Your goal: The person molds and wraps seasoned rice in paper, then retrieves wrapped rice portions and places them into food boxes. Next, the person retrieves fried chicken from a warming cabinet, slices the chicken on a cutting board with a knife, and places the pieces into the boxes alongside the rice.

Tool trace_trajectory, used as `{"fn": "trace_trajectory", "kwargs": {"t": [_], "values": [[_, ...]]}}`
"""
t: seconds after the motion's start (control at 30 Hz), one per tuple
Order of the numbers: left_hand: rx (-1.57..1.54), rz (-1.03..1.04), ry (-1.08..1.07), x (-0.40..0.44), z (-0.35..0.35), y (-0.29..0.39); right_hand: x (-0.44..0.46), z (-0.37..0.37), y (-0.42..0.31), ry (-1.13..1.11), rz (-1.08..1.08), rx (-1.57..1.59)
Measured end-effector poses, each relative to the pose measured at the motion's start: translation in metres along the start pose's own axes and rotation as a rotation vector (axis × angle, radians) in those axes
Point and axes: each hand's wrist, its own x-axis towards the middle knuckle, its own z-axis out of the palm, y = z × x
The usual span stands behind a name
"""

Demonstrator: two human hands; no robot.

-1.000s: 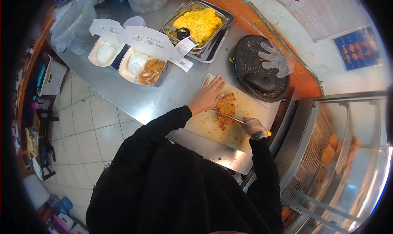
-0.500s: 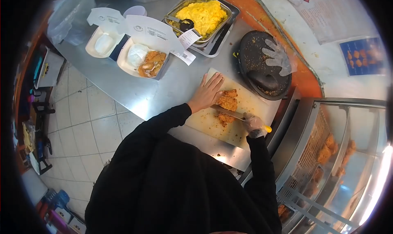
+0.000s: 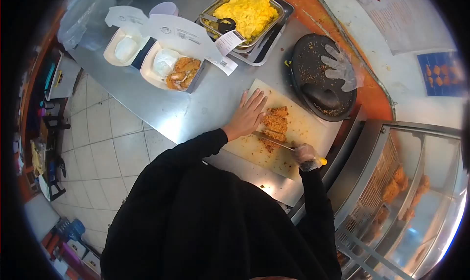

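Observation:
My left hand (image 3: pixel 246 115) is bare and lies flat, fingers spread, on the left edge of the pale cutting board (image 3: pixel 245 152). Beside its fingertips is a piece of breaded fried chicken (image 3: pixel 275 124), cut across into strips. In a clear plastic glove, my right hand (image 3: pixel 304 154) is closed around the handle of a knife (image 3: pixel 272 140). The handle's yellow end sticks out past the palm. Its blade lies across the chicken near the end closest to me, pointing left. Crumbs are scattered over the board.
A dark stone mortar (image 3: pixel 313 55) with a pestle and an empty plastic glove (image 3: pixel 339 67) stands right of the board. Open food boxes (image 3: pixel 161 67) with rice sit at the left. Behind is a tray of yellow food (image 3: pixel 247 15). A glass display case (image 3: pixel 391 182) borders the right.
The knife and my right hand have shifted slightly toward me along the chicken, and another cut line shows behind the blade. My left hand stays flat. The whole view has shifted a little.

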Motion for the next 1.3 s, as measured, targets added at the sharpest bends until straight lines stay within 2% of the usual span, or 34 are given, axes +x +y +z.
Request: {"fn": "trace_trajectory", "kwargs": {"t": [0.03, 0.17, 0.27, 0.33, 0.37, 0.43, 0.47, 0.73, 0.8, 0.93, 1.0, 1.17, 1.23, 1.27, 1.3], "values": [[0.011, 0.022, -0.008, -0.001, -0.001, 0.0, 0.001, -0.006, -0.004, 0.17, -0.109, -0.015], [0.043, 0.035, -0.023, -0.013, 0.001, 0.005, -0.006, -0.001, -0.009, 0.208, -0.063, 0.046], [0.018, 0.071, 0.037, -0.011, 0.001, 0.005, -0.007, 0.002, -0.009, 0.305, -0.054, -0.136], [0.022, 0.088, 0.048, -0.007, 0.0, 0.002, -0.01, -0.028, -0.02, 0.242, -0.072, 0.093], [0.029, 0.096, 0.052, -0.001, -0.007, 0.003, -0.013, -0.038, -0.024, 0.252, -0.072, 0.084], [0.016, 0.112, 0.061, -0.002, -0.02, 0.01, -0.024, -0.051, -0.032, 0.089, -0.025, -0.009], [0.003, 0.124, 0.057, -0.005, -0.026, 0.014, -0.029, -0.052, -0.035, 0.105, -0.046, 0.014], [0.009, 0.115, 0.024, -0.001, -0.015, 0.016, -0.032, -0.011, -0.021, 0.067, 0.071, 0.256], [0.006, 0.12, 0.019, 0.007, -0.017, 0.017, -0.03, -0.017, -0.025, 0.057, 0.012, 0.175], [-0.001, 0.14, -0.001, 0.014, -0.008, 0.009, -0.024, 0.004, -0.012, 0.065, -0.037, 0.204], [0.011, 0.151, -0.011, 0.017, -0.005, 0.003, -0.019, 0.004, -0.01, -0.038, -0.002, 0.069], [0.046, 0.18, -0.012, 0.019, -0.002, -0.001, -0.021, 0.005, -0.013, 0.003, 0.043, 0.188], [0.036, 0.197, 0.018, 0.015, 0.0, 0.0, -0.02, 0.015, -0.011, -0.024, 0.126, 0.133], [0.022, 0.203, 0.02, 0.013, 0.0, -0.001, -0.025, -0.015, -0.037, -0.051, 0.167, -0.061], [0.021, 0.211, 0.037, 0.012, -0.001, -0.001, -0.025, -0.01, -0.038, -0.038, 0.171, -0.074]]}}
